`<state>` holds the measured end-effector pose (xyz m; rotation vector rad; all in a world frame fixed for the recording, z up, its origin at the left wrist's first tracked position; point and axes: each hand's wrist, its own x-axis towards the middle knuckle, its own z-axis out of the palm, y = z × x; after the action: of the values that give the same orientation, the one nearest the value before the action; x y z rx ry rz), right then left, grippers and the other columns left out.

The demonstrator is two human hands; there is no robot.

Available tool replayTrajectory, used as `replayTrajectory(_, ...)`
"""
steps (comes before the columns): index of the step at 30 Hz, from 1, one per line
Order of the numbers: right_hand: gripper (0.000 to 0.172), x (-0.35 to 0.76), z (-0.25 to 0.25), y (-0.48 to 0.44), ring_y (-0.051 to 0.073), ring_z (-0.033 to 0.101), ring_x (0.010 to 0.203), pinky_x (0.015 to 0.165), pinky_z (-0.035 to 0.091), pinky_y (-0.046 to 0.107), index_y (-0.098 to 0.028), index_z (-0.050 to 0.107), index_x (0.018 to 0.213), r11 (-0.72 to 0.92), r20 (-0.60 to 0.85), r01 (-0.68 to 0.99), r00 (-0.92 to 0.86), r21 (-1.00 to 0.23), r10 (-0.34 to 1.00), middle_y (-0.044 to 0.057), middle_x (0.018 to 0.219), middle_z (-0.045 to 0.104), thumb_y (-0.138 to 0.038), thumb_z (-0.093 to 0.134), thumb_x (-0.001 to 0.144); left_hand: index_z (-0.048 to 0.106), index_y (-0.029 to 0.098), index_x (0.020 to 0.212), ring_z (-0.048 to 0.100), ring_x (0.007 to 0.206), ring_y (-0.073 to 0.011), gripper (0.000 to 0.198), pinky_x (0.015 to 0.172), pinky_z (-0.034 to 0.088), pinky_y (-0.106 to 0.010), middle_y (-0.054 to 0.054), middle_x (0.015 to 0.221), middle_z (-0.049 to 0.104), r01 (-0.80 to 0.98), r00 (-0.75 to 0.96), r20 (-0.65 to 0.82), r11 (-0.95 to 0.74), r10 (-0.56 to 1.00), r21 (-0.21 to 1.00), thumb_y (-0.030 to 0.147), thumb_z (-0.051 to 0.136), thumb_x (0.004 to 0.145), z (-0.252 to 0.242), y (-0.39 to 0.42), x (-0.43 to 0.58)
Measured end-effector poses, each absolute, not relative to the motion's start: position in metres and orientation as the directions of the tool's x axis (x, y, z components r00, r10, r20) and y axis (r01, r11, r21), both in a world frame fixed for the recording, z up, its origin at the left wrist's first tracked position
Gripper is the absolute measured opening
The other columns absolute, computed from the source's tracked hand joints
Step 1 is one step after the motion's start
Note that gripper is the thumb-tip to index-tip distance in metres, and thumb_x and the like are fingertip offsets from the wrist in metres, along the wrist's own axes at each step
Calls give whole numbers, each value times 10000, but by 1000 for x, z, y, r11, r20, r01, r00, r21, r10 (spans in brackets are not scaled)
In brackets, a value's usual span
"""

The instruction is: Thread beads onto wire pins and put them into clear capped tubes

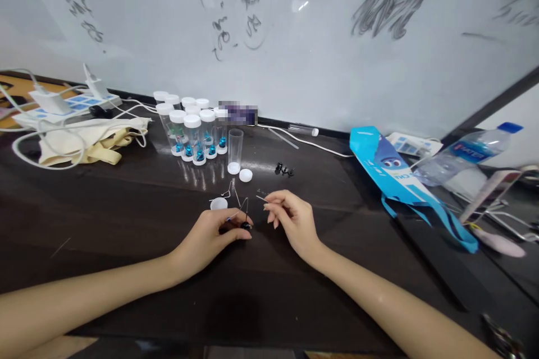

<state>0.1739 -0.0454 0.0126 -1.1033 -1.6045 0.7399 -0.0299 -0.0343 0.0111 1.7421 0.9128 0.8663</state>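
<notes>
My left hand (pixel 214 233) rests on the dark table (pixel 126 224), fingers pinched on a small black piece (pixel 246 226) with thin wire (pixel 242 205) rising from it. My right hand (pixel 290 219) is a little to the right, thumb and forefinger pinched on a thin wire end (pixel 261 198). A white cap (pixel 218 203) lies just behind my left hand. Further back stands an open clear tube (pixel 234 151) with another white cap (pixel 245 175) beside it. A cluster of capped clear tubes (pixel 191 132) holding blue pieces stands behind that.
Small black parts (pixel 284 169) lie right of the open tube. A cream cloth bag (pixel 90 143) and a power strip with chargers (pixel 63 104) sit at the back left. A blue lanyard sleeve (pixel 396 171) and a water bottle (pixel 467 157) lie to the right. A whiteboard wall (pixel 295 39) stands behind.
</notes>
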Motion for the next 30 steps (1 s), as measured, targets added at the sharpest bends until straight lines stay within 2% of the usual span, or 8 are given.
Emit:
replayTrajectory(2,50,170,14,-45,103,569,494,495,486,233,-217,644,882,413,404,308,-96,-857,910,-23,685,604,-218,596,897,746,270,776,665,737,-227,60,662,501,-287,-13,784,742,178,476,144,-256,868,950,295,710,736,11,-29,-29)
replayTrajectory(6,130,171,16,-49,103,587,503,510,493,247,-212,640,818,466,450,317,-126,-826,884,-14,699,586,-186,565,921,739,267,764,665,756,-231,50,694,504,-300,-16,786,740,169,506,126,-242,853,956,300,711,741,11,-18,-26)
replayTrajectory(10,156,175,18,-53,115,581,558,499,503,261,-204,636,815,515,488,312,-166,-798,857,40,851,621,-173,537,932,740,241,788,646,668,-198,71,635,501,-280,-9,723,717,151,477,104,-199,873,968,286,726,734,10,-11,-26)
replayTrajectory(12,161,176,20,-53,133,582,602,537,497,272,-194,632,795,544,512,360,-189,-758,838,38,805,628,-155,547,925,731,207,827,631,614,-177,96,624,506,-283,-5,687,694,132,482,52,-130,875,983,268,708,757,11,-12,-28)
replayTrajectory(16,124,176,21,-52,145,586,658,624,475,288,-180,625,793,588,556,411,-210,-696,804,9,699,606,-121,598,898,723,177,838,649,647,-169,106,679,511,-285,-1,670,692,120,477,2,-67,879,991,244,722,757,12,-15,-30)
replayTrajectory(21,71,176,20,-52,143,595,704,632,474,272,-164,655,859,636,567,437,-295,-636,769,34,780,640,-101,629,880,729,184,853,670,713,-167,146,696,520,-269,-2,734,724,117,459,-54,0,887,993,218,765,715,13,-17,-34)
replayTrajectory(26,80,177,17,-54,126,584,676,590,465,248,-143,674,905,671,576,468,-351,-575,739,37,775,622,-87,623,880,725,170,841,660,624,-143,111,662,535,-263,0,691,717,89,457,-92,57,885,994,212,743,740,13,-19,-38)
replayTrajectory(30,91,177,15,-54,118,578,668,588,464,239,-137,673,910,687,579,490,-379,-537,722,33,767,615,-79,608,886,737,186,870,644,592,-127,116,623,528,-241,9,673,711,132,445,-108,54,889,990,202,730,755,13,-19,-41)
